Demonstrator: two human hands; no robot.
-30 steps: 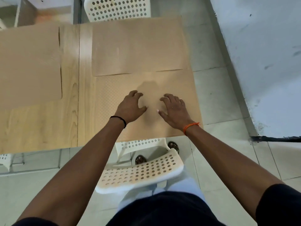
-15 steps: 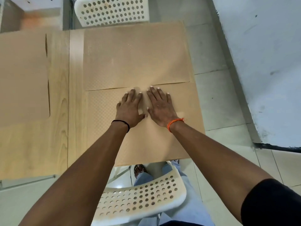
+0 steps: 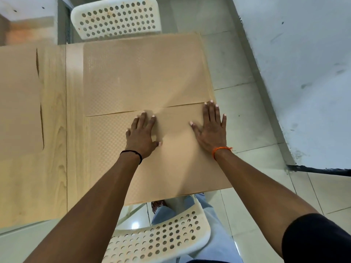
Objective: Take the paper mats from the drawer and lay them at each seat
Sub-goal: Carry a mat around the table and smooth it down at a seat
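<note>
A tan paper mat lies flat at the near right end of the wooden table. My left hand rests palm down on its middle, fingers spread. My right hand presses flat near the mat's right edge, fingertips at its far edge. A second mat lies just beyond, its near edge touching the first mat. Two more mats cover the table's left part.
A white perforated chair stands between me and the table, its back below my arms. Another white chair faces the far side. A grey wall rises on the right over a tiled floor.
My hands were side by side at the mat's middle; the right hand has slid out to the right edge. The left hand stays near the middle. The view has moved closer.
</note>
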